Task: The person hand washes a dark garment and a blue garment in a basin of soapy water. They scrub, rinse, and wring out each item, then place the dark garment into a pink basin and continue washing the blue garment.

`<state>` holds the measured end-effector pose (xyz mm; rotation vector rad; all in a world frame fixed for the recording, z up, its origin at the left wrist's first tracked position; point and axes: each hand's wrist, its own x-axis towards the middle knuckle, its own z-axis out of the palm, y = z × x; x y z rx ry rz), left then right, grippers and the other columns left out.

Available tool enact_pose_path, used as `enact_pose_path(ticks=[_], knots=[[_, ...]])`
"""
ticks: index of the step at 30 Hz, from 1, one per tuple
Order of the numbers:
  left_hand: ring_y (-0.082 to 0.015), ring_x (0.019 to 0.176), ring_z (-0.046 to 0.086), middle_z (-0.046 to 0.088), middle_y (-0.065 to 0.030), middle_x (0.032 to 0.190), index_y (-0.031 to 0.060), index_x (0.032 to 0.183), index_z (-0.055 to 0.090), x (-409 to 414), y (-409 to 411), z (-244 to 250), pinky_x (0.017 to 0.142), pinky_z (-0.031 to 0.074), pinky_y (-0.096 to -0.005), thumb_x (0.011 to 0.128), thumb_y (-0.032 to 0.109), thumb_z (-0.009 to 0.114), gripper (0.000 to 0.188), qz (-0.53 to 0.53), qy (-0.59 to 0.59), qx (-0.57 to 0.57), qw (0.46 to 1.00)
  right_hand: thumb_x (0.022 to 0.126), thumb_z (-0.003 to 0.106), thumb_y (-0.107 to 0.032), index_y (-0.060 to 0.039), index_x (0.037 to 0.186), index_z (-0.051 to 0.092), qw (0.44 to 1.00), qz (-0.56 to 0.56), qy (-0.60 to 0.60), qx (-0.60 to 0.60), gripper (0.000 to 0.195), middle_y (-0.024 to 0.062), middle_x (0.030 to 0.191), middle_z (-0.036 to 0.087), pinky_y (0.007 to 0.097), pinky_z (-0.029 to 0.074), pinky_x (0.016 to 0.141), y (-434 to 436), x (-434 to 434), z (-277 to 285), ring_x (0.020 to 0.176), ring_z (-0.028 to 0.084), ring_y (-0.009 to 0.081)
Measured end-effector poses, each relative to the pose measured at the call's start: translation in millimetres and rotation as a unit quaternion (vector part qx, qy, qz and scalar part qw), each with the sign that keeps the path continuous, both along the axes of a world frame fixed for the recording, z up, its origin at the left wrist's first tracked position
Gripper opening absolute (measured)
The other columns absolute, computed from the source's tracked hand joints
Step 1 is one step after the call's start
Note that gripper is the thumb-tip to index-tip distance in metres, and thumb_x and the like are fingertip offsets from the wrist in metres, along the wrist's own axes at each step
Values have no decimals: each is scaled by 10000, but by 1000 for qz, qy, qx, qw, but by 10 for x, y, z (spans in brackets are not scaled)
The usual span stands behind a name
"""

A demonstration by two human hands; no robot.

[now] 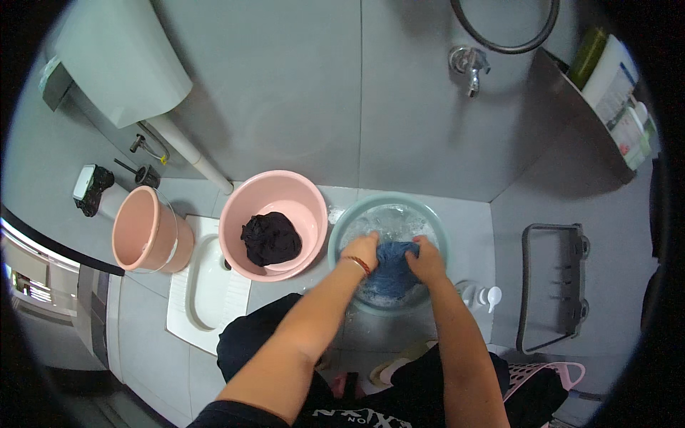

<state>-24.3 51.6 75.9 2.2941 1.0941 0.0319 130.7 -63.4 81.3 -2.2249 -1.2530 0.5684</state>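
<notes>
A blue cloth garment (pixel 395 274) lies bunched in soapy water inside a pale green plastic basin (pixel 440 227). My left hand (pixel 362 251), with a red bracelet at the wrist, grips its left side. On the right side, my right hand (pixel 428 261) holds the same cloth, thumb toward the middle. Both hands are over the basin, close to the suds. To the left stands a pink basin (pixel 311 199) with a crumpled black garment (pixel 271 238) in it.
A squat toilet (pixel 206 299) and a peach bucket (pixel 128 227) with a wire handle are at the left. Right of the green basin is a white pump bottle (pixel 489 296). A tap (pixel 472 69) juts from the wall. A pink perforated basket (pixel 527 374) holds dark cloth.
</notes>
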Motion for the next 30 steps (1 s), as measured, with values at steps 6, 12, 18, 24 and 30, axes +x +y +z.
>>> enact_pose_path(ticks=[6,12,18,24,30], knots=[[-380,1260,347,323,-195,1385,104,1216,511,28,-508,-817,1013,349,-456,772,160,593,454,-104,211,-126,964,763,654,-192,-266,1392,306,928,124,-86,-340,722,75,1466,257,628,243,1016,-132,-184,-492,1354,194,331],[-331,1394,66,44,-81,1525,141,1338,438,150,-640,-843,1058,208,-586,842,271,559,527,-156,342,-224,899,816,598,-152,-359,1425,185,899,89,-60,-424,764,78,1505,169,673,212,999,-115,-261,-819,1369,125,387],[-336,1301,318,258,-126,1449,101,1299,467,209,-608,-1072,1023,295,-530,864,198,531,451,-78,303,-284,906,782,604,-149,-186,1393,290,889,121,-62,-437,688,120,1427,324,497,371,985,-100,-184,-1092,1252,373,377],[-369,1074,540,551,-229,1156,28,1264,421,157,-411,-1114,908,428,-396,747,229,679,611,108,-4,-373,922,682,631,-159,-92,1178,562,951,51,-41,-301,505,181,1142,584,398,456,897,155,81,-183,1035,568,340],[-280,975,561,575,-165,1113,53,1216,455,90,-437,-902,837,433,-341,684,217,746,628,57,-193,-293,935,645,614,-153,-73,981,665,995,15,-28,-93,350,187,958,644,417,476,831,287,79,1178,929,596,376]])
